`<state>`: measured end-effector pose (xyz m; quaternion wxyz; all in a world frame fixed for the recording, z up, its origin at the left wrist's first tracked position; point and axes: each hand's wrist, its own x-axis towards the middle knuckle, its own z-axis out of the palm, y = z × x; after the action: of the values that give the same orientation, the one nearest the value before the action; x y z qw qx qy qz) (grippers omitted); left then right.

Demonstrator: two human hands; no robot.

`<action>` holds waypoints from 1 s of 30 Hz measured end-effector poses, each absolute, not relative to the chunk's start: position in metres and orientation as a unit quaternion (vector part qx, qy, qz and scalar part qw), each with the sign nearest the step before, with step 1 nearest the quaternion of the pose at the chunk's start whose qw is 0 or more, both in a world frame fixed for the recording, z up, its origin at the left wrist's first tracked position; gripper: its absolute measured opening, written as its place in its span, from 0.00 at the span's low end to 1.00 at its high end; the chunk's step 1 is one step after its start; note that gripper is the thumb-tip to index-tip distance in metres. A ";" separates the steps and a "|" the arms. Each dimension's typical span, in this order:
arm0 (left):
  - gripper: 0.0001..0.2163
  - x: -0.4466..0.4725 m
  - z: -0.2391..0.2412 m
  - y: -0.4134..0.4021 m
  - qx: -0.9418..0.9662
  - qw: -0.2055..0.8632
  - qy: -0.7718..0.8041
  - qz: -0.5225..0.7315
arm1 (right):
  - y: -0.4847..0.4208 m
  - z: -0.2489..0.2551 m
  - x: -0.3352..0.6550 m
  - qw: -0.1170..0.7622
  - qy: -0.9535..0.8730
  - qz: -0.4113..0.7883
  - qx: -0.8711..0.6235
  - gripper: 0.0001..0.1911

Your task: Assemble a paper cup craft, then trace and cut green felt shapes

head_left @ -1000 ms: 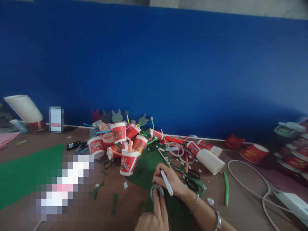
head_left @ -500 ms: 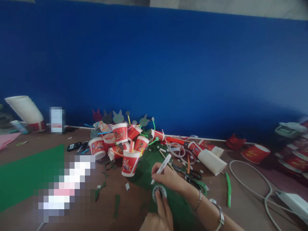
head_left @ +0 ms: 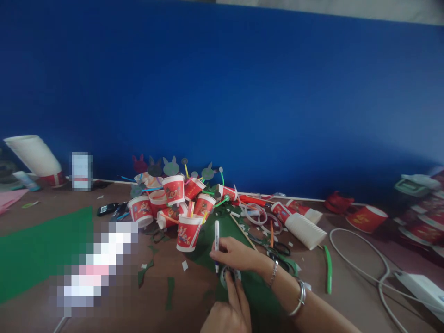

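My right hand (head_left: 233,253) is closed in a pinch around a white marker pen (head_left: 217,238). The pen stands nearly upright, its dark lower end close to the left edge of a roll of tape (head_left: 225,274). Whether the tip touches the paper I cannot tell. At the bottom, my left hand (head_left: 231,307) has two fingers stretched forward and pressed together on the middle of the roll, holding it down; its other fingers are curled. Beneath the roll lies dark green paper (head_left: 258,296). A wooden stick (head_left: 244,231) and scissors (head_left: 279,261) lie beyond my right wrist.
Printed red paper cups (head_left: 189,233) with straws and animal-head cutouts are piled in the centre. To the right are stacked cups (head_left: 305,229), a green tube (head_left: 328,270) and a white cable (head_left: 374,252). Green sheet (head_left: 41,249) lies left. A blue partition (head_left: 222,92) stands behind.
My right hand has shifted slightly left and lower, and the marker pen has turned from slanted to nearly upright beside the roll. My left hand stays on the roll of tape.
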<state>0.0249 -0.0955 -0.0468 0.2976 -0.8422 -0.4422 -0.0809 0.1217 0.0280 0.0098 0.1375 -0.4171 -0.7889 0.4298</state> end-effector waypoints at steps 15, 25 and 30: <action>0.24 0.024 -0.043 -0.097 -0.830 0.327 -0.448 -0.053 | 0.032 0.013 0.121 0.136 -0.791 0.437 -0.407 0.07; 0.17 0.022 -0.044 -0.095 -0.847 0.285 -0.441 -0.077 | 0.033 0.014 0.122 0.114 -0.799 0.432 -0.402 0.09; 0.16 0.023 -0.041 -0.094 -0.853 0.268 -0.440 -0.090 | 0.035 0.013 0.121 0.100 -0.806 0.429 -0.395 0.09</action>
<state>0.0226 -0.0941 -0.0408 0.2676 -0.8526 -0.4395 -0.0905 0.1211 0.0349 0.0134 0.1000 -0.3949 -0.8060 0.4294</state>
